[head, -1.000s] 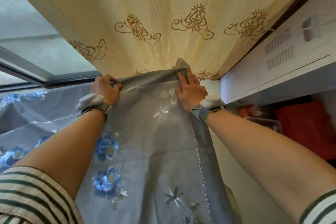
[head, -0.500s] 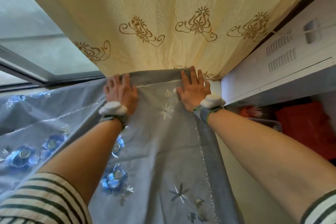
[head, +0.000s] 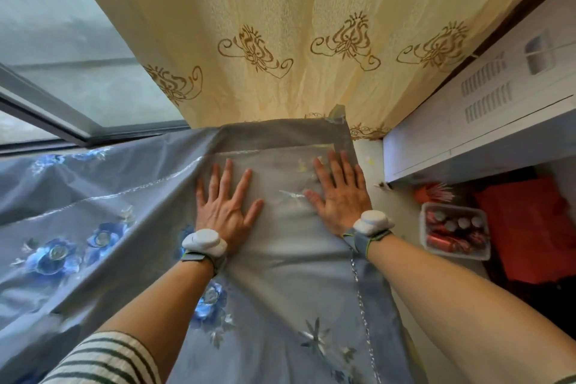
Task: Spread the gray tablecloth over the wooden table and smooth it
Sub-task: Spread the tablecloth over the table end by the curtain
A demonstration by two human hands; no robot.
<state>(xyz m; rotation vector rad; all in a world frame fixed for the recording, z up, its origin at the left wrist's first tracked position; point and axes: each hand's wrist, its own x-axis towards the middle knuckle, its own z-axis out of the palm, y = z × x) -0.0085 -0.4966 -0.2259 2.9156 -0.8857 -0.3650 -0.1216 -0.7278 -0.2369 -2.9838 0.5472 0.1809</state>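
Note:
The gray tablecloth [head: 286, 284] with blue embroidered flowers and a silver trim line covers the table, which is hidden beneath it. Its far right corner lies under the curtain. My left hand [head: 226, 206] lies flat on the cloth with fingers spread, just left of the middle. My right hand [head: 339, 193] presses flat on the cloth near its far right corner, fingers apart. A long diagonal crease runs from my left hand toward the left, where the cloth sags in folds.
A yellow curtain [head: 280, 25] with brown embroidery hangs right behind the table. A window [head: 62, 56] is at the left. A white appliance [head: 486, 115] stands at the right; below it sit a clear tub of red cans [head: 453, 234] and red fabric [head: 530, 227].
Both hands let go of the cloth's far edge and slid back toward me, now lying flat with fingers spread. The far right corner lies smoother against the curtain.

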